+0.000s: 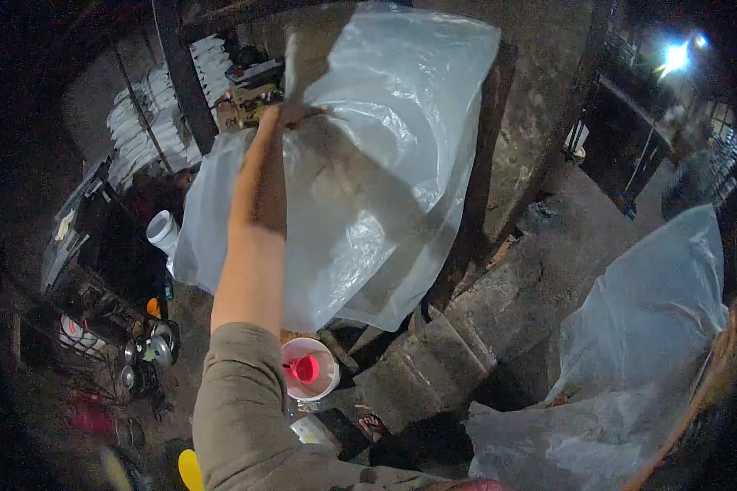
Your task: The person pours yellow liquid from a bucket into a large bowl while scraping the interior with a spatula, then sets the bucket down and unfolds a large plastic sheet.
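Observation:
My left hand (291,114) is raised at the end of a long outstretched arm in an olive sleeve. Its fingers close on the upper edge of a large translucent plastic sheet (401,123), beside a pale upright strip. The sheet is wide, creased and shiny, spreading below and to the right of the hand. A second piece of translucent plastic (639,327) hangs at the lower right, along a brown curved edge that I cannot make out. My right hand does not show.
Below the sheet stands a white bucket (329,378) with a red scoop (305,369) inside. Concrete steps (434,360) run beside it. Metal pots (162,350) and a white bucket (163,231) are at left. Stacked white sacks (151,123) lie behind a dark post (184,74).

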Action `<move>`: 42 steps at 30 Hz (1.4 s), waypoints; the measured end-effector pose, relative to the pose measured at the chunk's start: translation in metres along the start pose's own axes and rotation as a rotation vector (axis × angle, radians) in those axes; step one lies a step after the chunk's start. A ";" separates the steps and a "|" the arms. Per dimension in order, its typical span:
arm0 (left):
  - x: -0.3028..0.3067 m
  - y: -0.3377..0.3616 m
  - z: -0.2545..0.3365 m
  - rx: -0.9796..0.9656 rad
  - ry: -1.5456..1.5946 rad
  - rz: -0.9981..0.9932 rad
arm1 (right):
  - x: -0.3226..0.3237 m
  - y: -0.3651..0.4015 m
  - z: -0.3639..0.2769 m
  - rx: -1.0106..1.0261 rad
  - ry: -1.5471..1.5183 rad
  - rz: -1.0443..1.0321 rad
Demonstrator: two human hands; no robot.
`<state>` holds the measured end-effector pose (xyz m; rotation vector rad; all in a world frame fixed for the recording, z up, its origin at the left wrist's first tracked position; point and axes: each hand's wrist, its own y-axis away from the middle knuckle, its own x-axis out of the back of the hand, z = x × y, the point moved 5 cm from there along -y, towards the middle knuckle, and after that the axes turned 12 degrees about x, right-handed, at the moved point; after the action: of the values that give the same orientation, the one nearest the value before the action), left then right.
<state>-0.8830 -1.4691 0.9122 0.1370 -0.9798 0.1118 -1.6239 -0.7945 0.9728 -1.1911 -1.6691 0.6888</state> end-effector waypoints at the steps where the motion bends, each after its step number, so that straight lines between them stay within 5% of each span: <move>1: 0.002 0.014 0.007 0.003 0.107 -0.085 | -0.001 -0.003 0.002 0.002 0.000 0.003; 3: 0.006 0.023 0.012 0.017 0.065 0.121 | -0.003 0.000 0.001 0.009 0.007 -0.002; 7: 0.003 0.016 0.013 -0.056 0.111 0.168 | -0.016 0.003 0.002 0.007 0.002 -0.017; 9: 0.007 0.020 0.013 -0.310 0.295 0.133 | -0.027 0.008 0.000 0.005 -0.003 -0.030; 11: 0.025 0.030 0.004 -0.404 0.496 0.329 | -0.032 0.011 -0.004 0.005 -0.011 -0.037; 14: 0.061 0.071 0.005 -0.156 0.814 0.736 | -0.041 0.011 -0.006 0.009 -0.015 -0.045; 16: 0.090 0.006 -0.040 0.018 0.739 0.971 | -0.046 0.015 -0.009 0.010 -0.016 -0.051; 19: 0.106 -0.036 -0.083 0.433 0.517 1.034 | -0.051 0.017 -0.009 0.015 -0.019 -0.060; 22: 0.063 -0.057 -0.106 0.464 0.173 0.874 | -0.057 0.025 -0.012 0.028 -0.029 -0.054; 26: 0.026 -0.084 -0.113 0.255 -0.163 0.711 | -0.057 0.031 -0.014 0.028 -0.041 -0.050; 30: 0.032 -0.091 -0.101 0.094 -0.539 0.773 | -0.054 0.031 -0.016 0.036 -0.046 -0.042; 31: 0.040 -0.064 -0.079 0.101 -0.695 0.771 | -0.056 0.033 -0.017 0.035 -0.046 -0.045; 34: 0.054 0.029 -0.033 0.182 -0.495 0.439 | -0.059 0.033 -0.018 0.039 -0.048 -0.067; 39: 0.039 0.070 0.009 -0.340 -0.694 1.062 | -0.061 0.030 -0.019 0.046 -0.037 -0.084; 40: 0.034 0.073 0.033 -0.454 -0.723 1.052 | -0.063 0.029 -0.019 0.047 -0.030 -0.089; 42: 0.013 0.115 0.090 -0.912 -0.284 0.699 | -0.067 0.030 -0.020 0.047 -0.023 -0.105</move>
<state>-0.9674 -1.3705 0.9803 -1.0582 -1.2419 0.2771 -1.5878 -0.8473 0.9308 -1.0582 -1.7129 0.6747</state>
